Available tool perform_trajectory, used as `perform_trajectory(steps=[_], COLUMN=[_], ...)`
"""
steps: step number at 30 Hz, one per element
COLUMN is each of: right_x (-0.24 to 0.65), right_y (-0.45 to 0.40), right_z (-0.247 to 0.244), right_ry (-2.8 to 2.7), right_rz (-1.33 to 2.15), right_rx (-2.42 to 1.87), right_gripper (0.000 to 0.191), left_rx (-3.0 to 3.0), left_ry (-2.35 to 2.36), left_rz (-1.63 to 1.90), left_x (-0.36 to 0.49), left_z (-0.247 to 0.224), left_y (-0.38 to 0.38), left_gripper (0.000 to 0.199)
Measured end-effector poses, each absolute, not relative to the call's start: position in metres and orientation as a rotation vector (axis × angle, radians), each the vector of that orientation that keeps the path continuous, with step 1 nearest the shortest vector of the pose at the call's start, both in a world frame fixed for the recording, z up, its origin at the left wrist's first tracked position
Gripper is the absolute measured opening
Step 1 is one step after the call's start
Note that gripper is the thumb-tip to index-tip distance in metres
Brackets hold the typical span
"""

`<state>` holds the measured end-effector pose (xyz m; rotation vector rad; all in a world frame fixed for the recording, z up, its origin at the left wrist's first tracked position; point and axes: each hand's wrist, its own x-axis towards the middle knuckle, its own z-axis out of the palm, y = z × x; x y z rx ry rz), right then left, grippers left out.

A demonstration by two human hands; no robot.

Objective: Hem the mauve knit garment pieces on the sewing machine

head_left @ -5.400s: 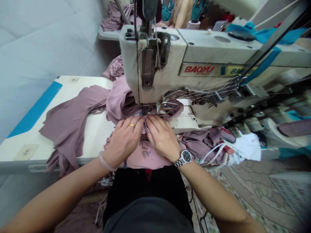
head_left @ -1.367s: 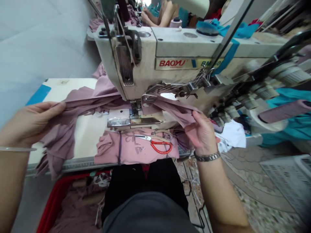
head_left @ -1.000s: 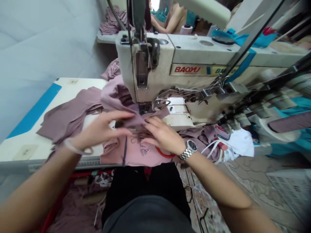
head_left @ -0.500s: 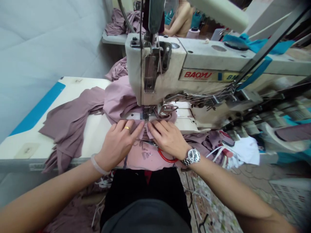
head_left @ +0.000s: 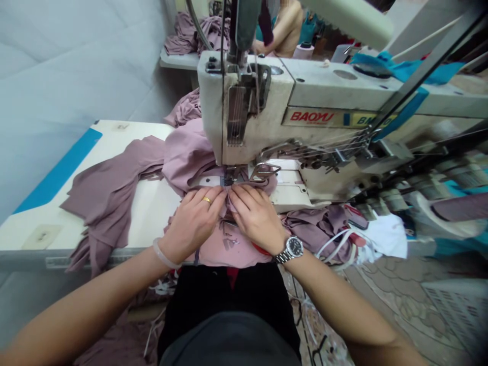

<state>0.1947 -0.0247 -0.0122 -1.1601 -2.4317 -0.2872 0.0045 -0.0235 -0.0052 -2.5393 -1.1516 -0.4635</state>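
Observation:
Mauve fabric (head_left: 186, 157) lies bunched around the presser foot (head_left: 230, 176) of a sewing machine (head_left: 247, 117). My left hand (head_left: 198, 216), with a gold ring, grips the fabric's near edge just in front of the foot. Beside it, almost touching, my right hand (head_left: 257, 216) pinches the same fabric; a watch (head_left: 293, 247) is on that wrist. Both sets of fingertips are bent down and partly hidden by the cloth. Under my hands is a pink cloth-covered area (head_left: 221, 249) with a dark print. A red handle (head_left: 263, 249) shows partly beneath my right hand.
More mauve fabric (head_left: 114, 178) drapes over the white machine table (head_left: 148, 223) on the left. Mauve cloth (head_left: 324, 229) and a white cloth (head_left: 385, 236) lie at right. Thread cones (head_left: 461, 211) stand further right. Another person's arm (head_left: 284, 30) shows behind the machine.
My hands have drawn closer together at the presser foot, the right one shifting left. The scissors seen between them before are now mostly covered.

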Motion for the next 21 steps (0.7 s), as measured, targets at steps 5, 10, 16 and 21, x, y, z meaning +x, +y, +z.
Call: perform_trajectory(steps=[5,10,16,21], right_x=[0.1949,0.1944,0.1957,0.1954], right_y=[-0.0256,-0.0275,-0.0259,-0.0226], right_z=[-0.0115,-0.0099,-0.0097,-0.0106], right_ry=[-2.458,-2.475,-2.46,-2.406], right_rz=[-0.37,-0.388,-0.368,-0.297], right_rx=[-1.177,-1.228,-1.188,-1.169], right_gripper=[0.04,0.041,0.038,0.035], left_rx=[-2.553,-2.575,-2.586,-2.566], left_ry=[-1.13,-1.131,-1.159,-1.178], left_rz=[-0.48,-0.504,-0.485,-0.426], left_x=[0.0022,0.0001,0.0022,0.005], left_z=[-0.0051,-0.0058,-0.0034,-0.0017], left_y=[-0.0222,-0.0224,-0.0211,-0.0195], left_gripper=[0.043,0.044,0.043,0.043])
